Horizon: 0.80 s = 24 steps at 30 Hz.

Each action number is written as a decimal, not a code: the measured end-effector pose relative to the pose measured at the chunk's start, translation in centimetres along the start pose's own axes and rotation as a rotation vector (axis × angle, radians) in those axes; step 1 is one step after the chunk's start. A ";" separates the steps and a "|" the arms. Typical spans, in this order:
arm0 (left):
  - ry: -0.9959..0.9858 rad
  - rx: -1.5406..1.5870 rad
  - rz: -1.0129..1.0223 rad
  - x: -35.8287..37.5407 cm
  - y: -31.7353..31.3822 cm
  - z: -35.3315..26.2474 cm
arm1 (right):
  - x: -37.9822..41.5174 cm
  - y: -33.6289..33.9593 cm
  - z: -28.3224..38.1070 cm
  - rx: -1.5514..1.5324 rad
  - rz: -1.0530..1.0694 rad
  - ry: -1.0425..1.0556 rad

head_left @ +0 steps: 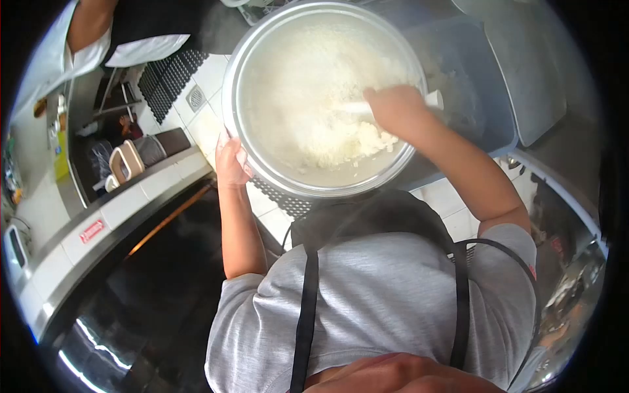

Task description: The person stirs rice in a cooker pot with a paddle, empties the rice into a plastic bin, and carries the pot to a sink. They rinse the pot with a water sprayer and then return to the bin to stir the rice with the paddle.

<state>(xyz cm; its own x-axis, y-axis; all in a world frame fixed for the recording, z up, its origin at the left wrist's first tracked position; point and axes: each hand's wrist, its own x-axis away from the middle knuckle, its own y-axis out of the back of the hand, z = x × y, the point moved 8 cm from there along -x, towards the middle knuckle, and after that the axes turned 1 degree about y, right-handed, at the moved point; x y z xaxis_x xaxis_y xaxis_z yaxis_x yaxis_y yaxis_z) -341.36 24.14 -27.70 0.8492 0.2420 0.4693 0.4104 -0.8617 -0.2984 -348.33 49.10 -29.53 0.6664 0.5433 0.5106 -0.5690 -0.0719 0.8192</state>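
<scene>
A large round metal pot (230, 85) of steaming white rice (314, 98) is in front of my body. My left hand (232, 160) grips the left side of the pot at its rim or handle, fingers closed. Over the right part of the rice, my right hand (396, 111) is closed around a white paddle (434, 100). One end of the paddle sticks out to the right of my fist, and the other points left into the rice. Steam blurs the paddle's far end and parts of the rice.
A blue-grey plastic tub (504, 98) lies to the right of and partly behind the pot. At the left are a tiled counter edge (141, 196) and a beige-handled container (128, 160). Another person's arm (90, 23) shows at upper left. Black mats (167, 78) lie on the floor.
</scene>
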 end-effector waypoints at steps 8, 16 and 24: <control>0.061 -0.165 -0.063 -0.6 6.0 4.4 | -8.3 -2.5 -2.8 0.020 -0.365 -0.202; 0.054 -0.178 -0.090 -1.9 5.8 5.3 | -2.0 -5.0 1.8 0.054 0.121 -0.237; 0.177 -0.202 -0.084 6.0 5.4 11.6 | -2.3 -3.9 -1.4 0.078 0.040 -0.483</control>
<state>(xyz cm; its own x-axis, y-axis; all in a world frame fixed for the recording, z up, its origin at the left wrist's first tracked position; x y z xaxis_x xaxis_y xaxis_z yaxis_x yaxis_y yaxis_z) -330.22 26.08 -36.11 0.7365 0.2497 0.6286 0.3870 -0.9178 -0.0889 -348.33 49.26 -34.24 0.8028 0.0903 0.5894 -0.5730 -0.1571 0.8044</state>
